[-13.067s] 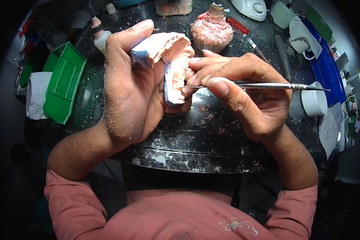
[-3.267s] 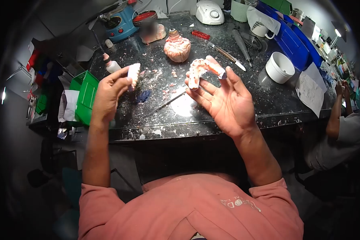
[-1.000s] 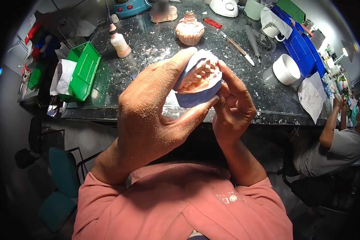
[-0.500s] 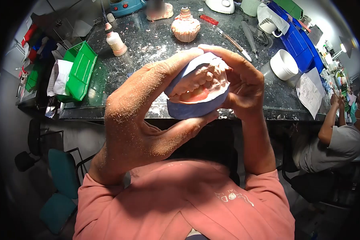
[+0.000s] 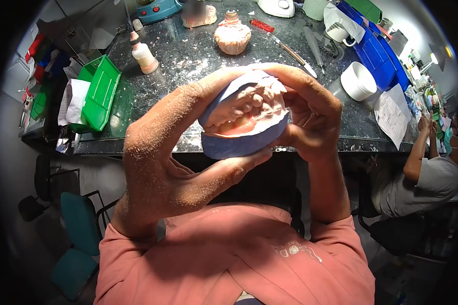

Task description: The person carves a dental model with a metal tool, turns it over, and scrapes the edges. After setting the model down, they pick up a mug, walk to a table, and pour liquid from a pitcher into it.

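Between both hands I hold a dental cast [image 5: 245, 145], an upper and a lower half set together, with blue-violet bases and pale pinkish teeth. A pink wax-like patch shows along the lower teeth. My left hand [image 5: 163, 147], dusted with pale grains, reaches around the cast's left side, fingers over the top and thumb beneath. On the right side my right hand [image 5: 313, 109] wraps the cast, its fingers over the top and its thumb at the lower base. The cast is tilted, held above the bench's near edge.
Residue speckles the dark bench [image 5: 183, 56]. A dropper bottle [image 5: 144, 57], a crusted pot [image 5: 232, 38], a knife [image 5: 292, 53], a grey handpiece [image 5: 313, 46] and a white tub [image 5: 359, 81] lie beyond. A green bin [image 5: 102, 94] stands left; another person [image 5: 420, 178] sits right.
The cast and both hands have moved slightly left and down in view. The cast has turned a little, with the gap between its halves facing differently. My grip stays on it.
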`<move>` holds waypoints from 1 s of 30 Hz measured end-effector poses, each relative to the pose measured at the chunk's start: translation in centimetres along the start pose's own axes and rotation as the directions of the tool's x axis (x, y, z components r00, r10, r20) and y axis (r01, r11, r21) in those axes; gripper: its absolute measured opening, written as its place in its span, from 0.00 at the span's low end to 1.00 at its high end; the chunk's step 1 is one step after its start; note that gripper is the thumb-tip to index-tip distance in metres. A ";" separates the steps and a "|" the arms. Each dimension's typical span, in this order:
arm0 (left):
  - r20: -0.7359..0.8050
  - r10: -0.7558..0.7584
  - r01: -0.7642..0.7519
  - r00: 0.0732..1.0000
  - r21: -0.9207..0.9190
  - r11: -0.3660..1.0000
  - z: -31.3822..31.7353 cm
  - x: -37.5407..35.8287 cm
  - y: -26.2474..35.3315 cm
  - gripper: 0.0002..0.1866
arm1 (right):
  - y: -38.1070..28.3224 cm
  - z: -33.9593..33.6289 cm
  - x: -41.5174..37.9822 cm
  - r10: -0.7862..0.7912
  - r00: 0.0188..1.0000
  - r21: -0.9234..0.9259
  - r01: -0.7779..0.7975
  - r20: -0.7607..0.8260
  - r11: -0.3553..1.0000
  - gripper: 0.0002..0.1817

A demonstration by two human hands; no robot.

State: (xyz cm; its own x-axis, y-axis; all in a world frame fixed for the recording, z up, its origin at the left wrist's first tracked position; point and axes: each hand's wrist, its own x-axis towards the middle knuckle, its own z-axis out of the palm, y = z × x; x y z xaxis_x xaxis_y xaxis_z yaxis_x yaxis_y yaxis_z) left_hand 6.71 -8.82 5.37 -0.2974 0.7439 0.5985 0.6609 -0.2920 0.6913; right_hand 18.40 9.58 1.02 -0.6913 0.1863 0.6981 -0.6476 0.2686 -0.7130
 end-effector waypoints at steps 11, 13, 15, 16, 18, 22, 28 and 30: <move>0.012 0.224 -0.221 0.975 0.203 0.954 -1.0 2.0 -1.6 0.37 | -1.0 -0.9 1.1 -0.191 0.981 -0.442 0.182 0.025 0.878 0.40; 0.032 0.370 -0.365 0.928 0.269 0.891 -0.7 2.5 -2.4 0.37 | -1.2 -1.5 1.3 -0.252 0.965 -0.556 0.247 0.069 0.794 0.38; 0.053 0.424 -0.421 0.904 0.279 0.863 -0.5 2.8 -2.9 0.36 | -1.7 -1.6 1.2 -0.279 0.957 -0.620 0.263 0.075 0.739 0.37; 0.066 0.467 -0.465 0.882 0.294 0.835 -0.4 3.0 -3.1 0.36 | -2.0 -1.7 1.1 -0.298 0.950 -0.670 0.278 0.089 0.688 0.37; 0.090 0.499 -0.501 0.862 0.307 0.809 0.1 3.1 -3.4 0.37 | -3.0 -2.1 1.6 -0.359 0.920 -0.735 0.353 0.158 0.580 0.35; -0.008 0.490 -0.478 0.872 0.203 0.854 1.2 3.1 -4.3 0.32 | -4.4 -2.5 2.0 -0.338 0.908 -0.744 0.401 0.246 0.535 0.35; -0.085 0.459 -0.454 0.885 0.065 0.888 1.9 2.6 -5.2 0.34 | -5.9 -2.1 2.8 -0.294 0.908 -0.763 0.413 0.299 0.497 0.36; -0.133 0.416 -0.426 0.900 -0.057 0.903 2.1 2.5 -5.1 0.35 | -6.3 -1.8 3.1 -0.266 0.922 -0.771 0.383 0.282 0.508 0.36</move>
State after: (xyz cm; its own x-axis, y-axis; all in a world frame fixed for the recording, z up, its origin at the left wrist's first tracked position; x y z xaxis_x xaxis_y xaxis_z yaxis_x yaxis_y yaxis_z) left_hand 4.01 -4.18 2.46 -0.0843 0.4678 0.8798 0.6842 -0.6147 0.3924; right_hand 20.93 10.18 7.77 -0.5553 -0.1661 0.8149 -0.3465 0.9369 -0.0452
